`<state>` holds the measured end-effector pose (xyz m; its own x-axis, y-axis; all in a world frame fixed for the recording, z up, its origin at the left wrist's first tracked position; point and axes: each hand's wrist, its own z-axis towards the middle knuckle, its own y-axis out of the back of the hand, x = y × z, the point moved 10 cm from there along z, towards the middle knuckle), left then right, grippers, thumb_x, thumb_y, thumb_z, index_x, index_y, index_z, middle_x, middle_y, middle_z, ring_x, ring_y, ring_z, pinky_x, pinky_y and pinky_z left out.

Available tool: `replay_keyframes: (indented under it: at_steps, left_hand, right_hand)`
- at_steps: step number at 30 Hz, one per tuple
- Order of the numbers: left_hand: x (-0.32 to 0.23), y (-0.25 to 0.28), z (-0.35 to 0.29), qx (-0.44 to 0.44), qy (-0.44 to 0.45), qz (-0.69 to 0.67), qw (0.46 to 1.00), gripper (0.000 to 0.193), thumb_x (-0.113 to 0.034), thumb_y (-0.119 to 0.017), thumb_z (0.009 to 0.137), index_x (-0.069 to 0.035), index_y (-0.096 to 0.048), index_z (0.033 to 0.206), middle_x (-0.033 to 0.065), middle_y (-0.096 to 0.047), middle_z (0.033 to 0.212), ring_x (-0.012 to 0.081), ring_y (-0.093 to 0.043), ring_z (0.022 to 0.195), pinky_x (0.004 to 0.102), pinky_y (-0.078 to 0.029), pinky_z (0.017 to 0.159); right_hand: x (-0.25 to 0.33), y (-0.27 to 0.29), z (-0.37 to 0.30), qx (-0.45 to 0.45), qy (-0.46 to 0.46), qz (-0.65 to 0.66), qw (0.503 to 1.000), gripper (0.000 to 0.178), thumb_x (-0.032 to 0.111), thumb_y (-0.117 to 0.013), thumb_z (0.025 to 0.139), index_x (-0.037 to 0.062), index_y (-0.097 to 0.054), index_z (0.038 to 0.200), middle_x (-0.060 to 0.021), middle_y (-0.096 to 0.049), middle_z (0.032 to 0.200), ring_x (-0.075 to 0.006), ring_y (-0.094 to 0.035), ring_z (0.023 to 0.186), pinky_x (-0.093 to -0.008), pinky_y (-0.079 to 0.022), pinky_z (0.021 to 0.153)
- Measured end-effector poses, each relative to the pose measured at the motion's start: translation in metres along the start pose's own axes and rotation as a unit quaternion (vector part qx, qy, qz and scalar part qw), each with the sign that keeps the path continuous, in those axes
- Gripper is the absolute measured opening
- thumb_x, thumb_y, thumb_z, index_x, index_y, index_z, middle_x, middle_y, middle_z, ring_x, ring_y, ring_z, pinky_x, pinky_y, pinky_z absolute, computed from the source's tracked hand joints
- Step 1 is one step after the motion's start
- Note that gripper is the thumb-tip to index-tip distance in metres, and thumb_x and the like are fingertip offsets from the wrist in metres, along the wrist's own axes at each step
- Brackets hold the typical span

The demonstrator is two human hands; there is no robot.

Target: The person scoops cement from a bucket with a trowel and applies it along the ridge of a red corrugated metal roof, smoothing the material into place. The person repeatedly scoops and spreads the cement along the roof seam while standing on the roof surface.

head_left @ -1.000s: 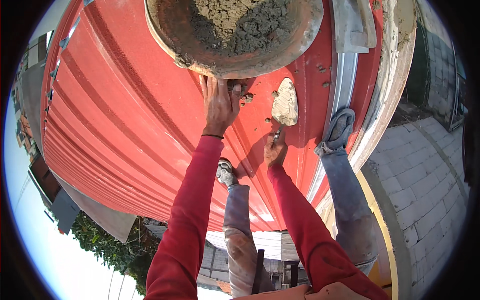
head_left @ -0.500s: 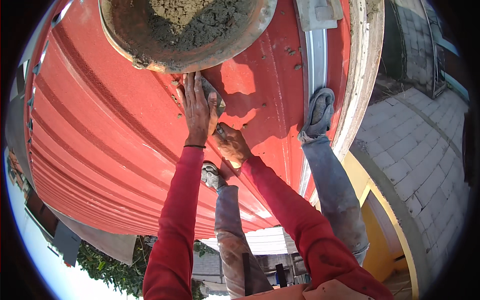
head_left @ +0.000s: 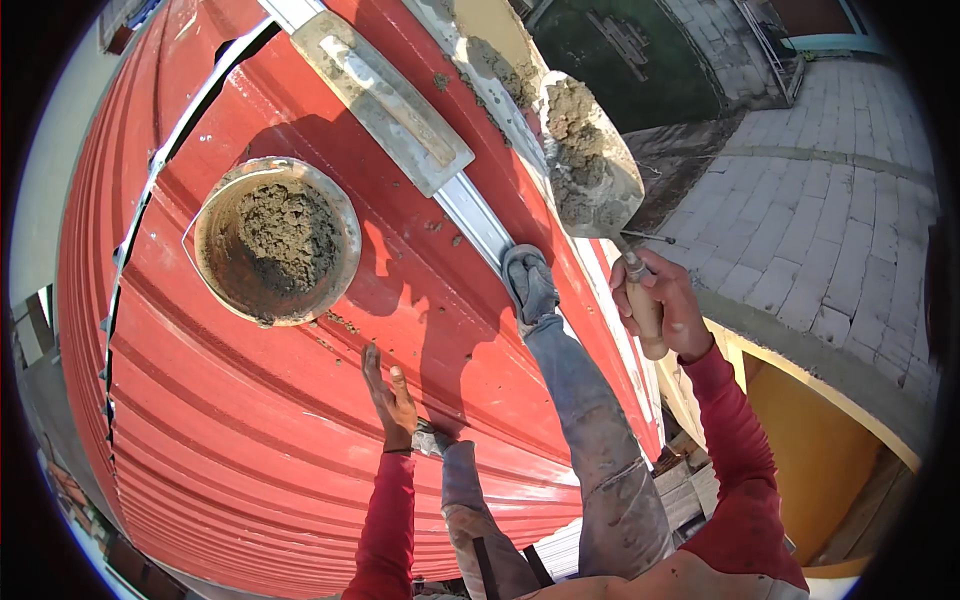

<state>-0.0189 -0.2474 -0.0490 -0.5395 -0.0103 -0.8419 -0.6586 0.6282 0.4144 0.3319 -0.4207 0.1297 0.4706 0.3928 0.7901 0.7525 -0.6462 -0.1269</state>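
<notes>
The trowel [head_left: 612, 200], grasped in the right hand [head_left: 668, 303], has moved from near the bucket [head_left: 222, 240] to the pale wall edge [head_left: 526, 150] and carries mortar [head_left: 578, 140], so the work seems shifted over there, while the left hand [head_left: 392, 402], spread, holds nothing.

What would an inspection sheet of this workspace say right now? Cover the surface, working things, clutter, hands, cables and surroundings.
Surface: red ribbed metal roofing, partly in shadow.
Working things: round mortar-smeared bucket holding grey-brown mortar; tan-handled metal trowel loaded with mortar; grey rectangular float lying on a silvery metal strip.
Clutter: small dark mortar crumbs scattered on the roofing.
Hands: left hand open and empty over the roofing; right hand gripping the trowel's handle.
Cables: nothing seen.
Surroundings: pale grey blockwork and an orange-yellow wall, both at right.
</notes>
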Motion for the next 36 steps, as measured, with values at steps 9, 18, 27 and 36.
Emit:
replay_keyframes:
  at_steps: [9, 18, 27, 36]
  left_hand:
    - [0.119, 0.041, -0.272, 0.360, 0.228, 0.212, 0.879, 0.068, -0.041, -0.065, 0.093, 0.003, -0.042, 0.139, 0.0258, -0.052, 0.131, 0.0404, -0.052, 0.122, 0.0468, -0.042, 0.104]
    - [0.068, 0.017, -0.297, 0.540, 0.478, 0.064, 0.689, 0.055, -0.034, -0.059, 0.097, -0.009, -0.042, 0.144, 0.0225, -0.058, 0.127, 0.0298, -0.062, 0.112, 0.0489, -0.047, 0.098]
    - [0.121, -0.018, 0.059, -0.074, 0.244, 0.282, 0.925, 0.135, -0.075, -0.071, 0.069, -0.001, 0.004, 0.155, 0.0319, 0.009, 0.158, 0.0448, 0.009, 0.148, 0.0620, -0.012, 0.116]
    - [0.250, 0.012, 0.116, 0.014, 0.403, 0.356, 0.843, 0.157, -0.092, -0.063, 0.053, 0.003, 0.012, 0.152, 0.0318, 0.018, 0.157, 0.0512, 0.004, 0.146, 0.0735, -0.010, 0.107]
  right_hand:
    - [0.141, 0.099, -0.035, -0.459, 0.451, -0.233, 0.729, 0.033, 0.018, -0.064, 0.097, -0.0022, -0.054, 0.121, -0.0064, -0.062, 0.089, -0.0063, -0.053, 0.057, -0.0219, -0.042, 0.052]
    - [-0.185, 0.067, 0.017, -0.196, 0.116, -0.375, 0.899, 0.046, 0.029, -0.073, 0.081, 0.0097, -0.061, 0.121, -0.0127, -0.071, 0.085, -0.0334, -0.069, 0.073, -0.0408, -0.055, 0.068]
    - [-0.172, 0.189, 0.050, -0.421, 0.031, 0.052, 0.905, 0.012, 0.009, -0.065, 0.091, 0.0081, -0.053, 0.091, 0.0020, -0.054, 0.064, -0.0052, -0.048, 0.050, -0.0238, -0.040, 0.045]
    - [-0.139, 0.212, 0.205, -0.339, 0.108, -0.202, 0.912, 0.025, 0.019, -0.073, 0.087, 0.0014, -0.058, 0.098, -0.0076, -0.061, 0.082, -0.0147, -0.054, 0.069, -0.0311, -0.046, 0.066]
